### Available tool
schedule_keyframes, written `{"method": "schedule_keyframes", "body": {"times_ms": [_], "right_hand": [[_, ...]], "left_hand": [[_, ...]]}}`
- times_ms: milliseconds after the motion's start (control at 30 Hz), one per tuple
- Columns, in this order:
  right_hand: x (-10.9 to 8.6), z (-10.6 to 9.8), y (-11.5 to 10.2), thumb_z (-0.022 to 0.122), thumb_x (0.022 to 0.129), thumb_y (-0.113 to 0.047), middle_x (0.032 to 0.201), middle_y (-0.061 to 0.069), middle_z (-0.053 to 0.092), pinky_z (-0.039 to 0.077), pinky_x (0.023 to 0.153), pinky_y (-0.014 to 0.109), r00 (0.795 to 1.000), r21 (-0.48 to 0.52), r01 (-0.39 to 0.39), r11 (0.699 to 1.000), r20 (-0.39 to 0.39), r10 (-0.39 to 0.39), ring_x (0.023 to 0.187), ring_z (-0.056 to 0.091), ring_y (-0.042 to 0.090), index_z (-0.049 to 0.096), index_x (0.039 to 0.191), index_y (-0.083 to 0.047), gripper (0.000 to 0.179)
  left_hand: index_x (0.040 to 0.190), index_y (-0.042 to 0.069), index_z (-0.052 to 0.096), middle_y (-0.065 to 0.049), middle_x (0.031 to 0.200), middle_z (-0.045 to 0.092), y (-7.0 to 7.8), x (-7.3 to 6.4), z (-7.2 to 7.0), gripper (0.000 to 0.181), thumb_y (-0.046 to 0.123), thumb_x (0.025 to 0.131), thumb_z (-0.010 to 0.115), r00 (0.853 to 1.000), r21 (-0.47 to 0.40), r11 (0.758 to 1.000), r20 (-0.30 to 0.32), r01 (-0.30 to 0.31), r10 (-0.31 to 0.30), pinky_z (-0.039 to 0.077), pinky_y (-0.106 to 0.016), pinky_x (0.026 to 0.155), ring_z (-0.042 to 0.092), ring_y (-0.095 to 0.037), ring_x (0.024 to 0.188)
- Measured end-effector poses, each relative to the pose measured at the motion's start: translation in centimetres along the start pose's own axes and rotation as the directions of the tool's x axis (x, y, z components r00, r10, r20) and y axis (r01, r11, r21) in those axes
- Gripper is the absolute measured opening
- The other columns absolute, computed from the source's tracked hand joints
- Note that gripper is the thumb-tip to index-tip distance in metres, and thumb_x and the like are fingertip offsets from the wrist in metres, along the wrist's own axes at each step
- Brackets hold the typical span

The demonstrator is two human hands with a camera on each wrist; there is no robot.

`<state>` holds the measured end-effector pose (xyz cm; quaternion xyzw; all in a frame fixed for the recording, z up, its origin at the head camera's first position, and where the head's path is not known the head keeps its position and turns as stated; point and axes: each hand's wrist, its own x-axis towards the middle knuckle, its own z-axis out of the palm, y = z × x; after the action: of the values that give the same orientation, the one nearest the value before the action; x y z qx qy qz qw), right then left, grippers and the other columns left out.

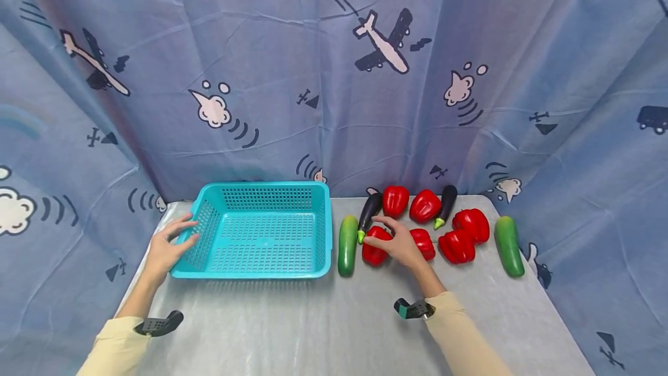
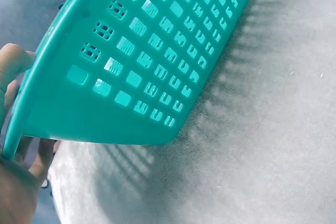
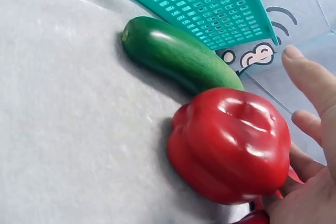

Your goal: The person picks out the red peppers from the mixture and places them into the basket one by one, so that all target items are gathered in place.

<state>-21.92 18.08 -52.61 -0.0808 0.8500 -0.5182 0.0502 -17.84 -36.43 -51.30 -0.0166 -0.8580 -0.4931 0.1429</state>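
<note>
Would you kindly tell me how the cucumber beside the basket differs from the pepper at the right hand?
The cucumber is green, the pepper red. The cucumber is long, the pepper squat and lobed. The cucumber lies nearer the basket than the pepper. Both look glossy.

A creased blue curtain (image 1: 282, 86) printed with airplanes hangs behind the pale grey table (image 1: 271, 329). It flanks the table on both sides.
</note>
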Motion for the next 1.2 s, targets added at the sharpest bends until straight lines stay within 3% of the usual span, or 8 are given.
{"method": "schedule_keyframes", "body": {"times_ms": [167,333,567,700,867,1033,1200], "right_hand": [[0.0,0.6,-0.1,0.082,0.086,-0.029,0.147,0.020,0.049,0.036,0.106,0.063,1.000,-0.007,-0.011,1.000,-0.008,0.011,0.133,0.042,0.038,0.056,0.143,-0.007,0.066],[0.2,1.1,0.1,0.083,0.086,-0.026,0.146,0.019,0.050,0.041,0.104,0.059,1.000,-0.012,-0.024,1.000,-0.012,0.024,0.131,0.045,0.037,0.056,0.142,-0.006,0.066],[0.3,1.6,0.3,0.084,0.085,-0.022,0.144,0.020,0.051,0.047,0.099,0.057,0.999,-0.055,-0.038,0.998,-0.004,0.038,0.130,0.046,0.040,0.058,0.139,-0.007,0.062],[0.4,1.9,0.0,0.084,0.084,-0.016,0.139,0.020,0.054,0.047,0.099,0.057,1.000,-0.074,-0.025,0.997,-0.010,0.024,0.126,0.049,0.040,0.059,0.136,-0.004,0.059],[0.5,2.3,0.0,0.084,0.084,-0.014,0.136,0.019,0.056,0.048,0.098,0.056,1.000,-0.104,-0.026,0.994,-0.013,0.025,0.122,0.051,0.039,0.059,0.136,-0.004,0.058],[0.3,2.4,-0.1,0.084,0.084,-0.014,0.135,0.018,0.056,0.050,0.096,0.056,0.998,-0.113,-0.057,0.992,-0.013,0.056,0.121,0.052,0.039,0.059,0.136,-0.007,0.058],[0.3,2.4,-0.2,0.084,0.084,-0.014,0.135,0.017,0.056,0.049,0.097,0.056,0.998,-0.103,-0.065,0.993,-0.015,0.064,0.122,0.051,0.038,0.059,0.136,-0.009,0.058]], "left_hand": [[0.119,-0.008,0.069,-0.023,0.142,0.054,-0.4,0.0,0.3,0.033,0.006,0.090,0.078,1.000,-0.011,1.000,0.004,-0.018,0.019,0.026,-0.061,0.112,0.043,-0.035,0.136],[0.114,-0.007,0.071,-0.025,0.140,0.055,-0.7,0.1,0.5,0.028,0.003,0.088,0.078,0.998,0.000,0.998,0.000,-0.065,0.065,0.025,-0.064,0.111,0.042,-0.045,0.133],[0.118,-0.007,0.069,-0.026,0.144,0.048,-0.7,0.0,0.4,0.031,0.002,0.089,0.077,0.995,0.036,0.996,0.070,-0.076,0.074,0.023,-0.071,0.107,0.034,-0.051,0.136],[0.120,-0.006,0.068,-0.024,0.146,0.048,-0.7,-0.1,-0.1,0.033,0.004,0.090,0.076,0.994,0.042,0.997,0.095,-0.066,0.062,0.027,-0.069,0.106,0.035,-0.049,0.137],[0.121,-0.005,0.069,-0.022,0.144,0.052,-0.8,-0.4,-0.6,0.032,0.005,0.091,0.076,0.995,0.047,0.997,0.082,-0.058,0.054,0.037,-0.069,0.097,0.043,-0.044,0.131],[0.119,-0.005,0.069,-0.022,0.143,0.052,-0.8,-0.5,-0.6,0.031,0.005,0.091,0.076,0.997,0.055,0.997,0.057,-0.055,0.052,0.039,-0.069,0.095,0.044,-0.043,0.130],[0.114,-0.007,0.071,-0.021,0.142,0.054,-0.7,-0.5,-0.3,0.026,0.000,0.089,0.076,0.997,0.070,0.995,0.033,-0.066,0.063,0.041,-0.057,0.095,0.044,-0.043,0.131]]}}
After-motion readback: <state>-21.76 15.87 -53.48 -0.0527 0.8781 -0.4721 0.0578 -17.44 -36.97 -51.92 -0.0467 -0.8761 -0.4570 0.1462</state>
